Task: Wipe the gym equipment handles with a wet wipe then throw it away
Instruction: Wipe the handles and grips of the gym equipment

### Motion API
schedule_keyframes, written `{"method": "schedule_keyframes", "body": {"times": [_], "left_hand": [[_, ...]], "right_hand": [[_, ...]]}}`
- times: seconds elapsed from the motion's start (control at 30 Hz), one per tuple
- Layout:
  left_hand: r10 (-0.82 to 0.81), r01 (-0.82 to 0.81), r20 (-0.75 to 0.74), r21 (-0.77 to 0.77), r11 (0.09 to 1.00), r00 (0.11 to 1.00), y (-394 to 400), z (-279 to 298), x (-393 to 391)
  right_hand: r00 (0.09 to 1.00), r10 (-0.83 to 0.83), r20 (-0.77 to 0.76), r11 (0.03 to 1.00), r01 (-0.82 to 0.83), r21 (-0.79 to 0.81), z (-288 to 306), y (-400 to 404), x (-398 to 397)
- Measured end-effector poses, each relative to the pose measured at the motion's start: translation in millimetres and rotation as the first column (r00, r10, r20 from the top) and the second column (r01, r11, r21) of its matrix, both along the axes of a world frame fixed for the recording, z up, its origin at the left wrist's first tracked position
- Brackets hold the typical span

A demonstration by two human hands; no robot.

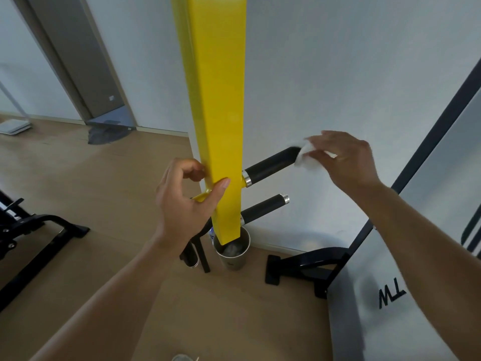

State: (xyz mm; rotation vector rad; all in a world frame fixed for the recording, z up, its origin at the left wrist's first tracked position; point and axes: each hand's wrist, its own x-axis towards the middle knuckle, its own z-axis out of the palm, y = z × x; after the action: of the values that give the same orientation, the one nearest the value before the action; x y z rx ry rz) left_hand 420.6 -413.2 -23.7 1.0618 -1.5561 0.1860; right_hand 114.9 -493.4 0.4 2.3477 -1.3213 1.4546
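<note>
The right hand (346, 157) pinches a crumpled white wet wipe (305, 158) between thumb and fingertips, the remaining fingers loosely fanned above it, and the wipe is pressed against the far tip of the upper black handle (272, 165), just left of the fingers. That handle runs down and leftward from the hand to a silver collar where it joins the yellow post (218, 113). Below the hand and a little left, a lower black handle (263, 205) with a silver end cap juts from the same post, apart from the wipe. Across the post from the right hand, the left hand (187, 201) grips the post's near edge: the thumb lies flat on its front face and the fingers curl round the left side, over a small yellow tab. Beneath the left hand, at the foot of the post, stands a metal bin (231, 256) with crumpled pale material inside; whether the post touches it cannot be told. Under the right forearm lies a black bracket (299, 267) on the wooden floor (104, 204), and a grey padded panel (390, 308) with black lettering leans beside it.
</note>
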Motion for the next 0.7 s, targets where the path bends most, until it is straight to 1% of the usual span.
{"method": "schedule_keyframes", "body": {"times": [0.03,0.07,0.1,0.13,0.17,0.2,0.23,0.27,0.33,0.4,0.47,0.53,0.57,0.6,0.63,0.67,0.7], "left_hand": [[-0.001,0.001,-0.002,0.000,1.000,1.000,0,0,0],[-0.001,0.001,-0.002,0.003,1.000,1.000,0,-1,1],[-0.002,0.002,-0.003,0.005,1.000,1.000,1,-1,1],[-0.005,0.005,-0.002,0.005,1.000,1.000,1,-2,1],[-0.008,0.008,0.000,0.003,1.000,1.000,1,-3,1],[-0.013,0.013,0.000,-0.001,1.000,1.000,0,-4,2],[-0.017,0.017,0.001,-0.007,1.000,1.000,0,-4,2],[-0.020,0.020,0.002,-0.013,1.000,1.000,0,-5,2],[-0.017,0.017,0.008,-0.024,1.000,1.000,1,-5,2],[-0.014,0.014,0.012,-0.022,1.000,1.000,1,-5,2],[-0.015,0.015,0.010,-0.011,1.000,1.000,1,-5,3],[-0.019,0.019,0.008,-0.009,1.000,1.000,0,-6,3],[-0.019,0.019,0.009,-0.013,1.000,1.000,0,-6,3],[-0.019,0.019,0.010,-0.018,1.000,1.000,0,-7,3],[-0.019,0.019,0.010,-0.022,1.000,1.000,0,-7,3],[-0.018,0.018,0.009,-0.023,1.000,1.000,1,-7,3],[-0.015,0.015,0.007,-0.021,1.000,1.000,1,-6,3]], "right_hand": [[0.969,-0.081,0.232,0.987,0.045,0.156,-7,4,4],[0.888,-0.164,0.430,0.954,0.032,0.298,-17,7,9],[0.774,-0.221,0.594,0.908,-0.059,0.415,-30,11,14],[0.620,-0.265,0.739,0.839,-0.230,0.494,-43,16,19],[0.433,-0.321,0.843,0.748,-0.430,0.506,-58,20,25],[0.259,-0.401,0.879,0.654,-0.591,0.472,-73,25,30],[0.146,-0.478,0.866,0.575,-0.694,0.433,-89,30,35],[0.074,-0.522,0.850,0.519,-0.763,0.385,-101,37,40],[-0.022,-0.526,0.850,0.462,-0.846,0.264,-115,49,49],[-0.113,-0.511,0.852,0.467,-0.869,0.165,-121,57,53],[-0.176,-0.488,0.855,0.503,-0.857,0.110,-121,58,54],[-0.192,-0.471,0.861,0.569,-0.812,0.130,-117,56,54],[-0.162,-0.466,0.870,0.617,-0.764,0.189,-115,54,56],[-0.065,-0.465,0.883,0.665,-0.683,0.300,-112,54,59],[0.106,-0.462,0.880,0.712,-0.548,0.439,-111,54,62],[0.318,-0.423,0.849,0.760,-0.385,0.523,-108,56,67],[0.528,-0.333,0.781,0.820,-0.248,0.517,-109,57,73]]}}
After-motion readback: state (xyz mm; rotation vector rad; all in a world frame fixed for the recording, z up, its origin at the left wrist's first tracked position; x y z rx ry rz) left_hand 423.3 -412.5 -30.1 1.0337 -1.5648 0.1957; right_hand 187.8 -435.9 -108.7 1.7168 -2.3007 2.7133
